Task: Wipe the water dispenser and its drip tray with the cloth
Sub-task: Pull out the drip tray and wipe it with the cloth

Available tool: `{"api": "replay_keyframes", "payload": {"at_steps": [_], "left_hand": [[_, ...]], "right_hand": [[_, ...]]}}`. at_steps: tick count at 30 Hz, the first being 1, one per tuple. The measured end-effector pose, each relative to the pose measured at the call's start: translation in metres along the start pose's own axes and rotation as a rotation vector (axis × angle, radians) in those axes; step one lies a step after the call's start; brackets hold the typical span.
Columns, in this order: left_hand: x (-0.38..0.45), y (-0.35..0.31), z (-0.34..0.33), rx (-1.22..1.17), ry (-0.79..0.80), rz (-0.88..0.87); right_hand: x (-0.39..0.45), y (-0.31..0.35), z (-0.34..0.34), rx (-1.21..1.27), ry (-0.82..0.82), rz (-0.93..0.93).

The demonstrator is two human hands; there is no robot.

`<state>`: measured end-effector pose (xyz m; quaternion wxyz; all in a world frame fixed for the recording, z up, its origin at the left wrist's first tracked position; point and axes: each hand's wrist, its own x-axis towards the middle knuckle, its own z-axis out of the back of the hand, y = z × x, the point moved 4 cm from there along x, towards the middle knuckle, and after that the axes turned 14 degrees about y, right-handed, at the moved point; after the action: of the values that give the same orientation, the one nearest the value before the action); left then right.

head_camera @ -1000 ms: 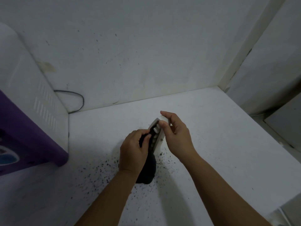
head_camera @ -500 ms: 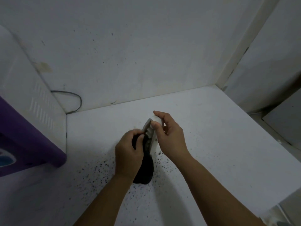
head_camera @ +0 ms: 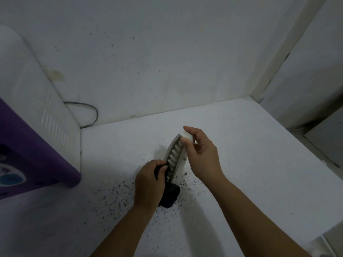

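The white slotted drip tray [head_camera: 175, 158] is held tilted on edge above the speckled counter [head_camera: 241, 164], its upper end pinched by the right hand [head_camera: 201, 154]. A dark cloth [head_camera: 169, 195] is gripped by the left hand [head_camera: 148, 184] against its lower slots. The water dispenser [head_camera: 37, 136] stands at left.

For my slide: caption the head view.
Right hand tilts the white drip tray while left hand rubs a dark cloth along its slats.

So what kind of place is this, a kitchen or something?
Probably a home or pantry corner: a purple-and-white water dispenser with its cord sits on a white counter against a stained wall.
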<state>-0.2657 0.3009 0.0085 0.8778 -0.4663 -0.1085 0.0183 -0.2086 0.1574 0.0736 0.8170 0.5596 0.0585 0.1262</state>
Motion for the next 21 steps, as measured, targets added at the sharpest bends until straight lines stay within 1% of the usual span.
{"api": "replay_keyframes", "payload": {"at_steps": [2,3,5,10,12,13,15,18,21], "left_hand": [[0.011,-0.028,0.007,-0.058,-0.093,-0.127],[0.016,-0.037,0.008,-0.078,-0.109,-0.174],[0.017,-0.041,0.004,-0.08,-0.068,-0.204],[-0.009,0.009,-0.017,-0.005,0.087,-0.047],[-0.013,0.02,-0.018,0.006,0.105,0.017],[-0.014,0.02,-0.015,0.008,0.094,0.021],[-0.01,0.004,-0.007,-0.015,0.041,-0.034],[0.01,-0.039,0.002,-0.079,-0.047,-0.201],[0.024,-0.053,0.002,-0.073,-0.024,-0.25]], "right_hand": [[0.001,0.001,-0.003,-0.01,0.001,0.007],[0.001,0.001,-0.004,-0.015,-0.004,0.006],[0.002,0.0,-0.002,-0.016,-0.026,-0.002],[0.001,-0.005,0.007,0.022,-0.036,-0.032],[0.0,-0.006,0.007,0.025,-0.033,-0.031],[-0.001,-0.006,0.006,0.027,-0.033,-0.026],[-0.001,-0.006,0.004,0.028,-0.028,-0.019],[0.0,-0.005,0.001,0.041,-0.018,-0.019],[0.001,-0.005,0.004,0.044,-0.036,-0.033]]}}
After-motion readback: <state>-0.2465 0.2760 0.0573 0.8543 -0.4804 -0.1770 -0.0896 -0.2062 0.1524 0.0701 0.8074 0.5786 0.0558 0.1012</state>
